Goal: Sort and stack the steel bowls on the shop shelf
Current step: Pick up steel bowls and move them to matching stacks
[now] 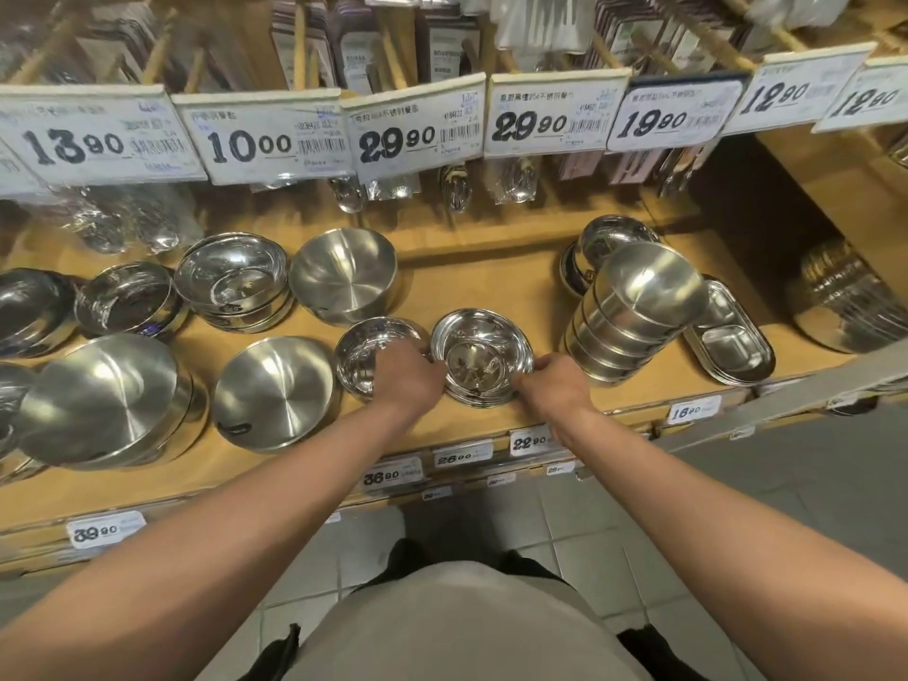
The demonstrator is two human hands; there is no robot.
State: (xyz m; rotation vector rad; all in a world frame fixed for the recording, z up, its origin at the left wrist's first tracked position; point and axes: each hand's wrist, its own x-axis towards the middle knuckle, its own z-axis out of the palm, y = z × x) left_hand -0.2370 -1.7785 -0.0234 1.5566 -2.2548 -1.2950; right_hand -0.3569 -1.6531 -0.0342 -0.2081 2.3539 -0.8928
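A small shiny steel bowl (479, 346) sits on a short stack near the front of the wooden shelf (491, 282). My left hand (410, 380) grips its left rim and my right hand (555, 385) grips its right rim. Just left of it stands another small shiny bowl (366, 353), partly hidden behind my left hand. To the right rises a tilted stack of several brushed bowls (634, 317). Brushed bowls with lids (272, 390) (105, 400) stand at the front left, and an open brushed bowl (344, 272) behind them.
More shiny bowls (231, 277) (127, 297) line the back left. Divided oval trays (732, 336) lie at the right, with another bowl stack (845, 307) beyond. Price tags (398, 135) and hanging packaged cutlery crowd the space above. Shelf-edge price labels (528, 440) run along the front.
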